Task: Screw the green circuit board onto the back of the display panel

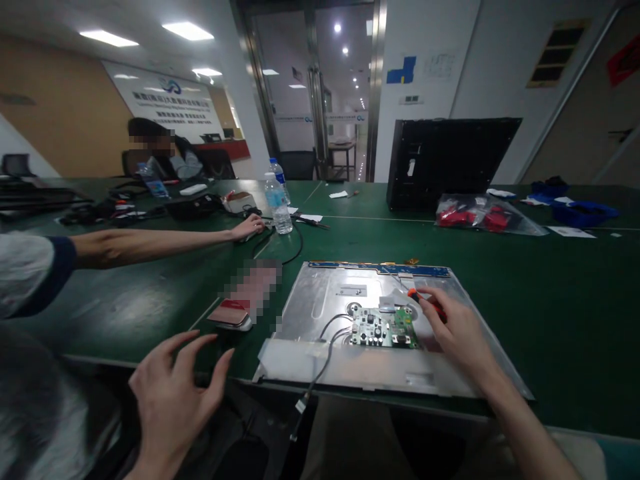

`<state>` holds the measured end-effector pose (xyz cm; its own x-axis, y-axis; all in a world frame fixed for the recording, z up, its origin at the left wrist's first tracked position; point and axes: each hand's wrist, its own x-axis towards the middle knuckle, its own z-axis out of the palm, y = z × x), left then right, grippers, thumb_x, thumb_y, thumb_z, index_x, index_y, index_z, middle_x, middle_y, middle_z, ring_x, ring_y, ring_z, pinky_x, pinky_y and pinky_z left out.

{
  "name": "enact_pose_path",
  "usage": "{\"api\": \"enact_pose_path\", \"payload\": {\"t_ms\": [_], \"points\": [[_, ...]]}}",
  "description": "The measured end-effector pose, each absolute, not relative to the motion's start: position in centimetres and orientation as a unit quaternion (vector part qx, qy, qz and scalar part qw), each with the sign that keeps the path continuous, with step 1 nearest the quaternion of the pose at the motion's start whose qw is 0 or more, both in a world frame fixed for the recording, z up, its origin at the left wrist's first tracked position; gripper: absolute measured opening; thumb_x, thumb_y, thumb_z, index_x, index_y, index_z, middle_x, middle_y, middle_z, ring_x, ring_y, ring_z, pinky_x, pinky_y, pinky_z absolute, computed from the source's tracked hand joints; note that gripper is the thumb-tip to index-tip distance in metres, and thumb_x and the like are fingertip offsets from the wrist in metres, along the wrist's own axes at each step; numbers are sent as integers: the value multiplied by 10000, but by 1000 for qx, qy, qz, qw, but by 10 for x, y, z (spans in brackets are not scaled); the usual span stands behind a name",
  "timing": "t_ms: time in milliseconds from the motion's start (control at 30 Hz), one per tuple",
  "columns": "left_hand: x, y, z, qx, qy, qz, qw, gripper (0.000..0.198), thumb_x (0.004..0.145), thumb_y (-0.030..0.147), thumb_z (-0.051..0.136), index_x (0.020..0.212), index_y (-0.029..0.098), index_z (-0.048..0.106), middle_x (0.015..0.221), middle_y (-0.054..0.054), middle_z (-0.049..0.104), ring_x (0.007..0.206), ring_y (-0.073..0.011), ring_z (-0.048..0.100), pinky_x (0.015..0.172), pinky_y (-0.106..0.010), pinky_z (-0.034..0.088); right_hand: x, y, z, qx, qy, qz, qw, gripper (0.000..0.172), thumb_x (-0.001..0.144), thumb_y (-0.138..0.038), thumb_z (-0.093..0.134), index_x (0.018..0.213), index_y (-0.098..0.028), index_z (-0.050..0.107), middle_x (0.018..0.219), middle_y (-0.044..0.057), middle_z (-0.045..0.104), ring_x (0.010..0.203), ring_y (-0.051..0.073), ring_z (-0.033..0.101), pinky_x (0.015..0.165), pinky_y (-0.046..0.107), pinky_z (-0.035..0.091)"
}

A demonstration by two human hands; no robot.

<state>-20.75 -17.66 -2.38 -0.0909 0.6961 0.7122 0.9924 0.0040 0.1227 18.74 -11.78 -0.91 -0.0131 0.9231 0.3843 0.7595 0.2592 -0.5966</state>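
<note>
Left hand (173, 387) in loose C-shape

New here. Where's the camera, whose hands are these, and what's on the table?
No robot: one view, from a camera on a person's head, looking forward and down. That person's right hand has a red and black screwdriver in its grip, over a metal panel on the green table. A circuit board with cables sits on the panel. Their left hand hangs open near the table's edge. Another person's arm stretches in from the left, its hand near two water bottles.
</note>
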Motion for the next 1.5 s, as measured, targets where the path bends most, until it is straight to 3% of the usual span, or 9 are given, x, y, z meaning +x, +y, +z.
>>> {"api": "enact_pose_path", "payload": {"t_ms": [67,133,233,400,633,867,1033,1500], "points": [[-215,-179,-24,-630,-682,-289,233,439,894,428,452,1280,243,549,1311,-169,472,1249,-432,424,976,-647,375,186,-122,-21,-607,-691,87,384,373,946,-371,373,1125,-175,636,1064,112,716,903,248,685,724,344,503],[-217,-178,-23,-639,-683,-269,229,493,900,433,436,1369,286,472,1387,-156,395,1320,-441,337,1007,-661,335,185,-124,-30,-618,-679,74,390,394,944,-377,354,1101,-169,651,1114,123,705,953,262,681,748,361,515],[-216,-175,-23,-650,-684,-245,222,479,913,414,431,1383,322,444,1403,-147,363,1352,-422,290,1043,-640,301,185,-124,-38,-632,-666,65,392,413,941,-391,344,1076,-161,659,1112,131,706,953,271,682,752,378,526],[-218,-170,-28,-656,-688,-224,215,438,920,413,409,1324,272,505,1422,-169,318,1354,-423,279,1050,-624,292,186,-125,-41,-630,-666,68,394,413,946,-402,342,1074,-168,657,1117,128,704,962,267,680,756,375,529],[-220,-163,-33,-662,-680,-235,212,425,909,430,358,1210,249,598,1390,-169,348,1326,-434,312,1028,-639,302,186,-126,-42,-628,-669,72,392,401,953,-397,350,1085,-169,654,1117,123,703,964,263,679,760,372,528],[-225,-159,-33,-657,-678,-261,201,476,899,421,395,1344,274,482,1391,-171,361,1325,-426,317,1029,-637,295,187,-127,-41,-625,-671,66,393,398,955,-393,352,1082,-169,656,1110,123,705,965,257,680,763,362,530],[-228,-148,-24,-651,-689,-256,191,470,897,431,373,1293,239,539,1398,-187,365,1313,-440,327,1007,-645,305,186,-127,-41,-625,-668,61,400,406,949,-407,361,1062,-163,664,1096,131,709,956,262,682,767,368,533],[-236,-91,13,-687,-702,-144,121,536,918,443,280,1225,200,646,1356,-197,468,1324,-419,347,1017,-645,303,189,-128,-42,-625,-674,69,388,369,953,-377,377,1072,-177,663,1085,116,712,951,257,682,744,356,532]]}}
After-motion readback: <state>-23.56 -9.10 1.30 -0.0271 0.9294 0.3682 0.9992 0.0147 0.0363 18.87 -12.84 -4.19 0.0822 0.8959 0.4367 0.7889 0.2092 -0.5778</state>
